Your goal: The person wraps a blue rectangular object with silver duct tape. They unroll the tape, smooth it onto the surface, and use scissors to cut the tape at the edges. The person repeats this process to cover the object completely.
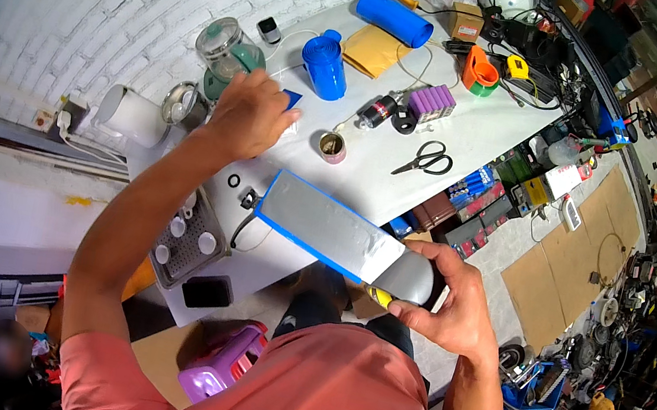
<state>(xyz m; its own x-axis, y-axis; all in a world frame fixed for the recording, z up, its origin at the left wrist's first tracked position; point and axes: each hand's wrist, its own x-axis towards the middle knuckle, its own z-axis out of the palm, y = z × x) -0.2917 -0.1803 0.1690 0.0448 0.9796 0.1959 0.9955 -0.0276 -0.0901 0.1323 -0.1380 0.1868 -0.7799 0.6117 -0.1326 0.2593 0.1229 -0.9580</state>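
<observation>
**Grey block in one hand, a reach across the bench with the other**

While the right hand [452, 301] grips one end of a long grey block with blue edging [325, 226], the work looks only partly done, as far as the view lets one judge. The block is lifted clear of the white table [483, 127] and slants across its near edge, its rounded grey end buried in the palm. Those fingers are curled shut around that end, thumb on top; something yellow shows just under them, too small to make out.

The left hand [252, 113] is stretched out over the table, palm down, fingers bent loosely over a small blue piece [292, 98] by the fingertips. Whether they pinch it or merely rest on it cannot be told.

Near that hand stand a folded blue sleeve [324, 64], a small open tin [332, 147] and a glass jar [221, 41]. Black scissors [424, 160] and a purple pack of cells [432, 102] lie well apart from both hands, seemingly untouched.
</observation>
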